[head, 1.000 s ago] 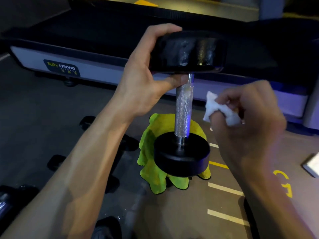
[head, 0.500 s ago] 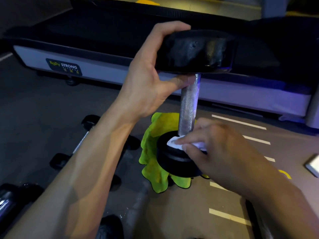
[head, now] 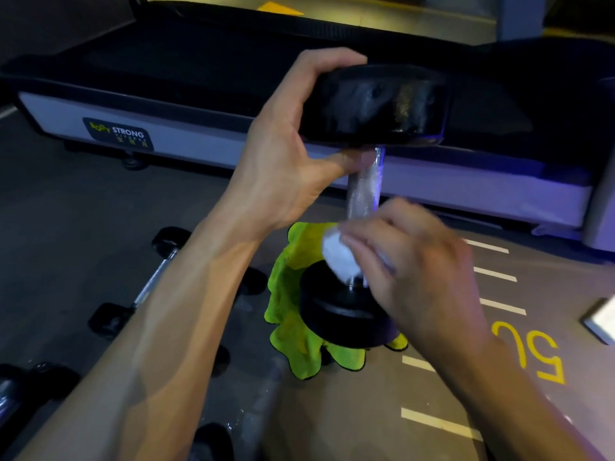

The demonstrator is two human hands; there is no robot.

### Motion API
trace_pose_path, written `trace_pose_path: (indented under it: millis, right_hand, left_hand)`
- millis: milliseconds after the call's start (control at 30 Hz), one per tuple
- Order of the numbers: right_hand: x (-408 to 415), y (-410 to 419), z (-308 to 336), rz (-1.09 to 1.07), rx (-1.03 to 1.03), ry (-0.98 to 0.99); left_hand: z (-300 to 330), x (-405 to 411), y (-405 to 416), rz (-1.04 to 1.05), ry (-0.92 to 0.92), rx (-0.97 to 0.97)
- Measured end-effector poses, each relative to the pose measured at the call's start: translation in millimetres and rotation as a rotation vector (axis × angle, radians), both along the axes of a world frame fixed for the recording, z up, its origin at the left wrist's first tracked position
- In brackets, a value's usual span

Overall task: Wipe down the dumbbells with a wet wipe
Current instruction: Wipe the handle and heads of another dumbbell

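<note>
A black dumbbell (head: pixel 364 191) with a knurled steel handle stands upright, its lower head resting on a yellow-green cloth (head: pixel 293 327). My left hand (head: pixel 293 154) grips the upper head, thumb against the handle. My right hand (head: pixel 422 271) holds a white wet wipe (head: pixel 337 256) pressed to the bottom of the handle, just above the lower head. The right hand is motion-blurred and hides part of the lower head.
Other dumbbells (head: pixel 146 287) lie on the dark floor at left and bottom left. A treadmill base (head: pixel 116 133) runs across the back. Yellow floor markings (head: pixel 529 347) are at right. A white flat object (head: pixel 602 322) sits at the right edge.
My right hand brought the wipe from beside the handle down to the lower head, and now the wipe sits against the bottom of the handle. The left hand kept its hold.
</note>
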State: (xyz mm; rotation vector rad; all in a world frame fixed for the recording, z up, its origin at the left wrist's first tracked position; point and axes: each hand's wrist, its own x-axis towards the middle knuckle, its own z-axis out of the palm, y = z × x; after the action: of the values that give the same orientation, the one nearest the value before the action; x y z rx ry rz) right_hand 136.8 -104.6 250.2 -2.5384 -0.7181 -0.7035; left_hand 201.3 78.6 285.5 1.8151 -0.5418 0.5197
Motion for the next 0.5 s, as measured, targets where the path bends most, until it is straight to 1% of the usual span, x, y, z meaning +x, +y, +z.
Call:
trace_pose_path:
  millis: [67, 133, 200, 267, 300, 333, 367, 400, 467, 500]
  right_hand:
    - [-7.9, -7.5, -3.3, 0.051, -0.022, 0.187]
    - [-9.4, -14.5, 6.0, 0.083, -0.065, 0.282]
    - [-3.9, -21.0, 21.7, 0.074, -0.051, 0.242]
    - [4.5, -27.5, 37.8, -0.004, 0.105, 0.09]
    - [6.4, -28.4, 42.3, -0.022, 0.173, 0.048]
    - [6.0, -27.1, 42.9, -0.016, 0.187, 0.044]
    - [3.4, -24.3, 38.4, 0.014, 0.136, 0.062]
    - [0.5, -21.6, 30.2, 0.055, 0.031, 0.103]
    - [-1.8, -21.1, 16.0, 0.155, -0.151, 0.264]
    - [-0.8, -23.3, 14.9, 0.189, -0.179, 0.367]
  left_hand:
    - [-1.5, 1.4, 1.6, 0.001, -0.001, -0.006]
    - [-2.7, 1.6, 2.3, 0.003, -0.002, 0.0]
    - [-3.3, 2.0, 2.0, -0.004, 0.001, -0.003]
    - [-3.5, 2.5, 2.3, -0.006, -0.001, -0.007]
    - [-3.5, 2.6, 2.6, -0.006, -0.001, -0.006]
    - [-3.3, 2.7, 2.6, -0.008, 0.003, -0.005]
    - [-3.1, 2.6, 2.5, -0.012, 0.007, -0.006]
    - [-2.9, 2.4, 2.4, -0.016, 0.009, -0.008]
    - [-3.0, 2.2, 2.3, -0.019, 0.007, -0.007]
    - [-3.1, 2.4, 2.0, -0.019, 0.006, -0.003]
